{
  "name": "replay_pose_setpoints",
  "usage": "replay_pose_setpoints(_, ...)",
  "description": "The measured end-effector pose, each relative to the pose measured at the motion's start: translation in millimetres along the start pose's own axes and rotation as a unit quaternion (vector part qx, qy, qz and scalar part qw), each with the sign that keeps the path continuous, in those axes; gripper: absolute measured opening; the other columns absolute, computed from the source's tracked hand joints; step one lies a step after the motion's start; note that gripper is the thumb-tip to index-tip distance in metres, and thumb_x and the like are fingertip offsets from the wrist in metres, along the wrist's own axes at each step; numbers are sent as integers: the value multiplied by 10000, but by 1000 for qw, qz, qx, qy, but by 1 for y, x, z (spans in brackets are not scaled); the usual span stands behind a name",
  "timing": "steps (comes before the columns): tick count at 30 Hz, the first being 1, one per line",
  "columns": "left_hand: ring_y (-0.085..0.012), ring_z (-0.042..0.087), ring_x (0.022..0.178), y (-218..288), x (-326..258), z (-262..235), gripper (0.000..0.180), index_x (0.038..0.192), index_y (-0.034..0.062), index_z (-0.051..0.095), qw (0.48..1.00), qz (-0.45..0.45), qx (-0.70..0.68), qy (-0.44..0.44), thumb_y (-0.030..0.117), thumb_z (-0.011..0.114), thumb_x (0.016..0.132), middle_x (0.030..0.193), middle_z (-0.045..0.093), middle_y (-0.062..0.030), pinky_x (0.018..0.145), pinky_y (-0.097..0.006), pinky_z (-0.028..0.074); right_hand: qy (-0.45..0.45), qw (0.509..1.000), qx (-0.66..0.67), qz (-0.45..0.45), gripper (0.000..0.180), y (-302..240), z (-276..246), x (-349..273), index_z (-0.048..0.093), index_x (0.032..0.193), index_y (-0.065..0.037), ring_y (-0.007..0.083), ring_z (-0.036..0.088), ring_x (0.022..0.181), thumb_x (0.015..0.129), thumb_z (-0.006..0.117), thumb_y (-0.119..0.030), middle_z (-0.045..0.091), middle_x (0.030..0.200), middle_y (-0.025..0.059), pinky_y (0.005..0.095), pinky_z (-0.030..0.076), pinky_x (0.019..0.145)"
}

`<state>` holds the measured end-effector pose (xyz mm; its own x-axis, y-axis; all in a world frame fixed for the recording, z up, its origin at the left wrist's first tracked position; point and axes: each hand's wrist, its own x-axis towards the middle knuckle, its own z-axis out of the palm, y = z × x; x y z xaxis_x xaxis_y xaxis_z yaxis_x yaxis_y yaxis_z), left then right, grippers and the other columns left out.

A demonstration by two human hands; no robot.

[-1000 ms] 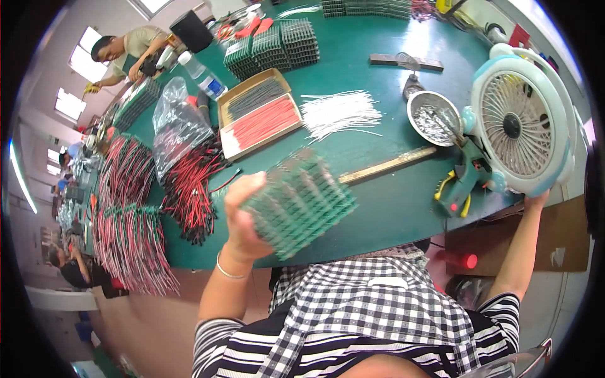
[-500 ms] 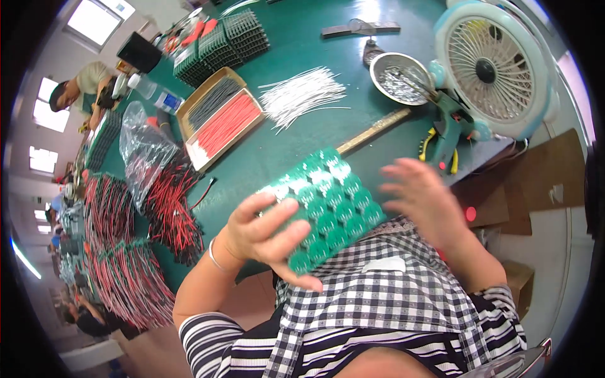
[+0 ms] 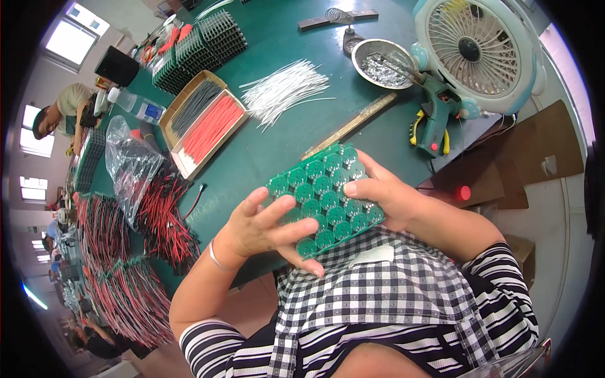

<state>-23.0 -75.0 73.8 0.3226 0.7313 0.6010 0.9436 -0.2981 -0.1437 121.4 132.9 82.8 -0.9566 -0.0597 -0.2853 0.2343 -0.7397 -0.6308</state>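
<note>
I hold a green rectangular circuit-board panel made up of many small round boards [image 3: 324, 198] in both hands, just above the near edge of the green work table [image 3: 277, 135] and close against my black-and-white checked apron [image 3: 378, 296]. My left hand [image 3: 261, 230] grips the panel's lower left edge, its fingers [image 3: 287, 230] spread apart across the face of the panel, a thin silver bangle [image 3: 216, 257] on the wrist. My right hand [image 3: 384, 192] clamps the panel's right edge, thumb on the front and the other fingers curled behind it, where I cannot see them.

On the table beyond the panel lies a long brass-coloured flat ruler [image 3: 350, 126], and past it a loose bundle of thin white wires [image 3: 283, 91]. To the left of the wires stands a shallow cardboard tray with red and grey sleeved wire pieces [image 3: 201, 123]. A crumpled clear plastic bag [image 3: 129, 164] lies just beside the tray, touching a heap of red-and-black wire leads [image 3: 161, 214]. At the right end of the table sit a round metal dish of silvery scrap [image 3: 381, 63], a dark green glue gun with yellow trim [image 3: 435, 116] and a pale blue-and-white desk fan [image 3: 479, 53]. Stacks of green panels [image 3: 195, 47] stand at the far side. Another person in a light top [image 3: 63, 110] bends over the table's far left end.
</note>
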Motion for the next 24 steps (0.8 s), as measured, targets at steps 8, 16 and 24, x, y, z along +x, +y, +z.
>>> replay_pose_setpoints(8, -390, 374, 1277, -34, 22, -30, 1108, 1499, 295, 16, 953, -291, -83, -36, 503, 751, 697, 1433, 324, -210, 1023, -504, 321, 79, 969, -205, -111, 994, -28, -7, 9, 143, 1480, -98, 290, 223, 1365, 695, 745, -192, 249, 1458, 186, 409, 213, 1100)
replay_pose_setpoints(16, -335, 378, 1253, -43, 34, -32, 1166, 1485, 192, -114, 641, -545, -534, 82, 592, 684, 734, 1448, 206, -238, 1005, -473, 336, 57, 988, -118, -83, 971, -36, 19, 35, 109, 1493, -121, 292, 338, 1320, 729, 707, -149, 295, 1440, 175, 426, 297, 1070)
replay_pose_setpoints(24, -206, 497, 1073, -44, 1, -33, 859, 1492, 136, 30, 595, -596, -457, 287, 264, 625, 886, 1309, 370, -156, 923, -353, 406, 189, 942, 20, -275, 817, -82, 42, 176, 179, 1393, -103, 242, 476, 1127, 762, 696, -138, 452, 1242, 147, 414, 429, 924)
